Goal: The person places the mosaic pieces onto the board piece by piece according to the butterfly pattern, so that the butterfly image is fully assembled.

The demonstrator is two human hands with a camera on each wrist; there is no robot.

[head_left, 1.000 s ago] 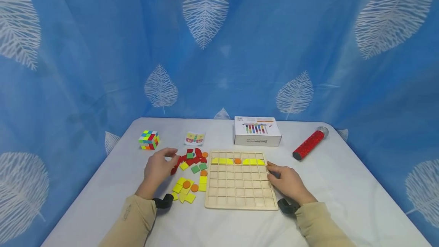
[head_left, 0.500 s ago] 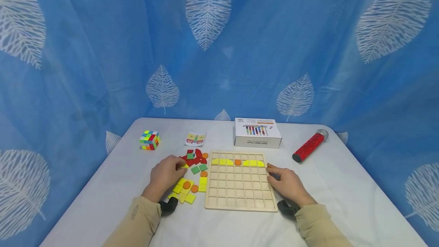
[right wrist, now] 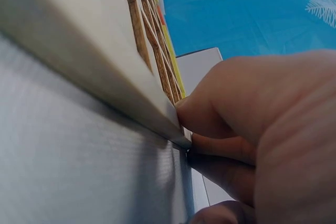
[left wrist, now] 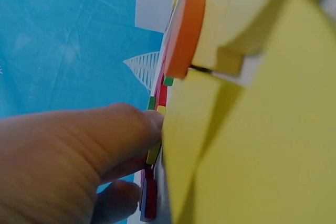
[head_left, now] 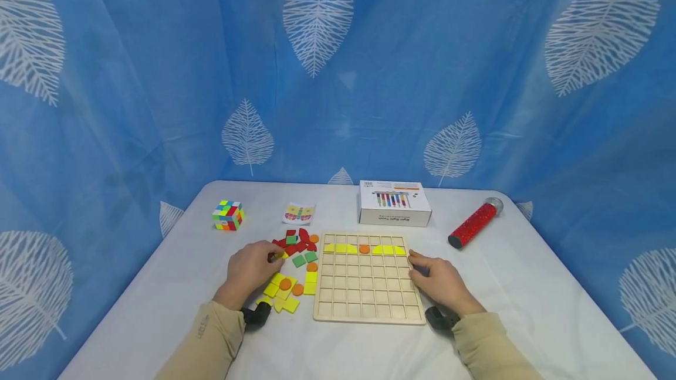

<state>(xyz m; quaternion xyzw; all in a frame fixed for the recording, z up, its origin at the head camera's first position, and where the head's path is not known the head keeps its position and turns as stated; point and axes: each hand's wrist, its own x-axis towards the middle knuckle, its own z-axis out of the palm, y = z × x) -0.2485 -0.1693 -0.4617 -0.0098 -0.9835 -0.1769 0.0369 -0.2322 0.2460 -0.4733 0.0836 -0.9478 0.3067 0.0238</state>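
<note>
A yellow tile point(head_left: 285, 254) sits pinched in my left grip point(head_left: 249, 267), against the near side of a heap of red tiles point(head_left: 301, 247), left of the wooden grid board point(head_left: 368, 279). My right grip point(head_left: 445, 280) pinches the board's right edge. Two green tiles point(head_left: 298, 261) lie in the way between tile and board; nearer me, an orange disc point(head_left: 285, 284) tops loose yellow squares point(head_left: 290, 305). Farther back on the bench point(head_left: 369, 356) stand a puzzle cube point(head_left: 229, 216) and a white box point(head_left: 396, 217).
</note>
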